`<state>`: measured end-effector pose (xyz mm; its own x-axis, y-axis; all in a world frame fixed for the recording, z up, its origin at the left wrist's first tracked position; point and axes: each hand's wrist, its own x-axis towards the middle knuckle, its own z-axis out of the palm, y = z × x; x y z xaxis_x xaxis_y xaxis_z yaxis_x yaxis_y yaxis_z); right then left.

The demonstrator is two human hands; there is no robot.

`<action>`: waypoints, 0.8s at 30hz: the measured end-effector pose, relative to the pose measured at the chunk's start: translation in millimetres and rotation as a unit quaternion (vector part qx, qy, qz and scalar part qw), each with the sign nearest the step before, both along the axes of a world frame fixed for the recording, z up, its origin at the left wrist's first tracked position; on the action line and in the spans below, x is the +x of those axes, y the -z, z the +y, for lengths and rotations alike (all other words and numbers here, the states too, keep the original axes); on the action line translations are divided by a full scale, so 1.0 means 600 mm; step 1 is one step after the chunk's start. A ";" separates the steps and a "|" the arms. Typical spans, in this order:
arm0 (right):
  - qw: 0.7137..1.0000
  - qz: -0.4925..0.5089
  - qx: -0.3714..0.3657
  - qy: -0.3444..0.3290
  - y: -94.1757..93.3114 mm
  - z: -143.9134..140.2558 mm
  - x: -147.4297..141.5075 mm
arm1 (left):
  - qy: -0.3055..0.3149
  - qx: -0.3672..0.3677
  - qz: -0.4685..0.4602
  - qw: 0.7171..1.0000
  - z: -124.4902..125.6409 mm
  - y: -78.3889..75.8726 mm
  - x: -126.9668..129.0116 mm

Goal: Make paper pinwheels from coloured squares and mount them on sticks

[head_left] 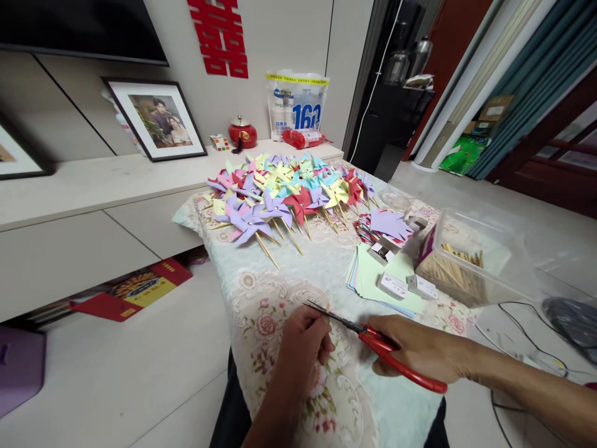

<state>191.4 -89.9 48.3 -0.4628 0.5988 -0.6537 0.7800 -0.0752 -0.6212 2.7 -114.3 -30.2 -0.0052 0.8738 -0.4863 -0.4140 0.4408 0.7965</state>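
At the bottom centre of the frame, the left hand (pixel 302 345) pinches something small, too tiny to tell, its grip closed at the scissor tips. Just right, the right hand (pixel 422 351) is clamped on red-handled scissors (pixel 373 341), blades nearly together. Farther up the desk (pixel 303 274) lie paper sheets (pixel 373 277), a clear box of sticks (pixel 459 264) and, farthest, a heap of paper pinwheels (pixel 289 190).

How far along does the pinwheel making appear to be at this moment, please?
Done: a big pile of finished pinwheels on sticks. In hand: the right hand works red scissors at something small pinched in the left hand. Left: a stack of paper sheets and a box of sticks.
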 end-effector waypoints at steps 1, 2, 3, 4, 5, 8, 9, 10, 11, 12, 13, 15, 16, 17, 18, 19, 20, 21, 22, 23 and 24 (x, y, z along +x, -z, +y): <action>1.000 0.002 0.000 -0.002 0.001 0.001 -0.001 | -0.001 0.000 -0.001 1.000 0.000 0.000 0.000; 1.000 0.006 0.001 -0.007 0.002 0.003 -0.001 | -0.001 -0.001 -0.001 1.000 0.000 0.001 0.001; 1.000 0.008 0.003 -0.014 0.003 0.004 0.000 | 0.000 -0.002 0.002 1.000 0.001 0.001 0.001; 1.000 0.009 0.005 -0.020 0.004 0.006 0.001 | 0.002 -0.004 0.007 1.000 0.001 0.001 0.001; 1.000 0.007 0.009 -0.026 0.004 0.007 0.002 | 0.003 -0.005 0.012 1.000 0.001 0.002 0.002; 0.999 -0.002 0.019 -0.038 0.006 0.010 0.006 | 0.006 -0.006 0.026 1.000 0.001 0.002 0.003; 0.999 -0.004 0.020 -0.040 0.007 0.010 0.007 | 0.006 -0.005 0.029 1.000 0.001 0.003 0.003; 0.999 -0.006 0.021 -0.042 0.007 0.010 0.008 | 0.007 -0.004 0.032 0.999 0.001 0.003 0.003; 0.999 -0.007 0.021 -0.044 0.008 0.010 0.008 | 0.007 -0.002 0.035 0.999 0.000 0.003 0.003; 0.999 -0.008 0.022 -0.045 0.009 0.009 0.009 | 0.008 -0.001 0.038 0.999 0.000 0.004 0.004; 0.999 -0.009 0.023 -0.044 0.010 0.009 0.009 | 0.010 -0.001 0.042 0.999 0.000 0.005 0.003; 0.999 -0.009 0.026 -0.041 0.013 0.007 0.010 | 0.012 0.002 0.049 0.999 0.000 0.008 0.003; 0.999 -0.007 0.026 -0.038 0.014 0.007 0.010 | 0.014 0.004 0.052 0.999 -0.001 0.009 0.003; 0.999 -0.005 0.026 -0.035 0.016 0.007 0.010 | 0.016 0.005 0.055 0.998 -0.001 0.010 0.003; 0.999 -0.004 0.026 -0.033 0.017 0.006 0.010 | 0.019 0.005 0.057 0.998 -0.001 0.011 0.003; 0.999 -0.002 0.024 -0.032 0.018 0.006 0.011 | 0.021 0.005 0.058 0.998 -0.001 0.012 0.003; 0.999 -0.001 0.023 -0.032 0.018 0.006 0.011 | 0.022 0.006 0.058 0.998 -0.001 0.012 0.003; 0.999 -0.001 0.023 -0.032 0.018 0.006 0.011 | 0.024 0.005 0.058 0.998 -0.001 0.013 0.003; 0.999 -0.001 0.023 -0.033 0.018 0.006 0.012 | 0.025 0.005 0.058 0.998 -0.001 0.013 0.003; 0.999 -0.002 0.025 -0.036 0.018 0.006 0.012 | 0.026 0.004 0.058 0.998 0.000 0.013 0.003; 0.999 -0.003 0.029 -0.038 0.018 0.006 0.013 | 0.027 0.003 0.059 0.998 0.000 0.013 0.002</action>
<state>199.2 -86.3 37.3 -0.5050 0.5994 -0.6210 0.7853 0.0207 -0.6187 4.1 -114.5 -38.2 -0.0138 0.8775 -0.4794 -0.2931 0.4548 0.8410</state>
